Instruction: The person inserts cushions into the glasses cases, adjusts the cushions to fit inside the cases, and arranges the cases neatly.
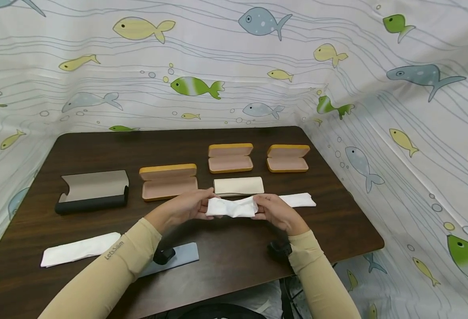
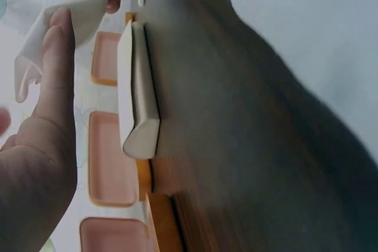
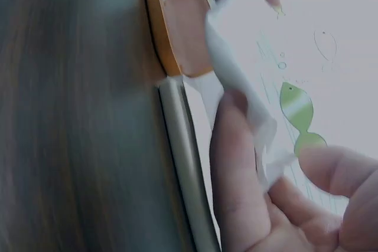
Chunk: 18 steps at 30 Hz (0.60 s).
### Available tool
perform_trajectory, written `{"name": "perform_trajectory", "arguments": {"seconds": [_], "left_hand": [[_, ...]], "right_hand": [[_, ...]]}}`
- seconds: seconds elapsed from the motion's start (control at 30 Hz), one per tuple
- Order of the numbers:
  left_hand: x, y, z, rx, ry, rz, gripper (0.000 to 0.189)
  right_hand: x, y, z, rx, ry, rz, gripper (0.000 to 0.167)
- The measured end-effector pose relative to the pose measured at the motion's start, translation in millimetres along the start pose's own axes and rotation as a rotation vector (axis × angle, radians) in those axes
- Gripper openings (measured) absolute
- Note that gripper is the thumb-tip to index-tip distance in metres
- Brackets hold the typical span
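Note:
Between my two hands a folded white cloth (image 1: 232, 207) is held up over the table, sagging slightly in the middle. My left hand (image 1: 186, 207) pinches its left end, and my right hand (image 1: 275, 212) grips the right end between thumb and fingers. In the left wrist view the cloth (image 2: 88, 19) drapes over an extended finger. The right wrist view shows the cloth (image 3: 242, 45) running up from my fingers toward the other hand. Just behind the hands lies a cream glasses case (image 1: 239, 185), its front edge partly overlapped by them.
Three yellow-edged cases with pink linings, a left one (image 1: 169, 186), a middle one (image 1: 231, 164) and a right one (image 1: 288, 164), stand open. A black case (image 1: 94, 188) is open at left. White cloths lie left (image 1: 80, 249) and right (image 1: 299, 200); a blue-grey cloth (image 1: 186, 255) lies near the front edge.

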State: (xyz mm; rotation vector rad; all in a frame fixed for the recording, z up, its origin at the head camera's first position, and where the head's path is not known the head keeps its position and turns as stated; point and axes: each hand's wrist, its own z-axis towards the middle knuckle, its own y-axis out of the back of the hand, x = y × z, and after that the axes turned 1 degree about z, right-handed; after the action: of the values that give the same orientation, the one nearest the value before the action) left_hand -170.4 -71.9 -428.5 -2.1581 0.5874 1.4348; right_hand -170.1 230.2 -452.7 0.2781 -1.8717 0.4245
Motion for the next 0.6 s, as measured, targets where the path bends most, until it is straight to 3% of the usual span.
{"name": "perform_trajectory", "arguments": {"seconds": [0.2, 0.33, 0.6], "left_hand": [[-3.9, 11.6, 0.6, 0.029, 0.002, -0.069, 0.073], [-4.8, 19.6, 3.5, 0.062, -0.014, -0.114, 0.082], [-15.9, 28.6, 15.5, 0.087, -0.040, -0.157, 0.079]], "right_hand": [[0, -5, 8.2, -0.076, 0.002, 0.039, 0.037], [3, -8, 14.9, -0.132, -0.007, 0.054, 0.035], [20, -5, 24.5, -0.163, 0.021, 0.050, 0.039]]}}
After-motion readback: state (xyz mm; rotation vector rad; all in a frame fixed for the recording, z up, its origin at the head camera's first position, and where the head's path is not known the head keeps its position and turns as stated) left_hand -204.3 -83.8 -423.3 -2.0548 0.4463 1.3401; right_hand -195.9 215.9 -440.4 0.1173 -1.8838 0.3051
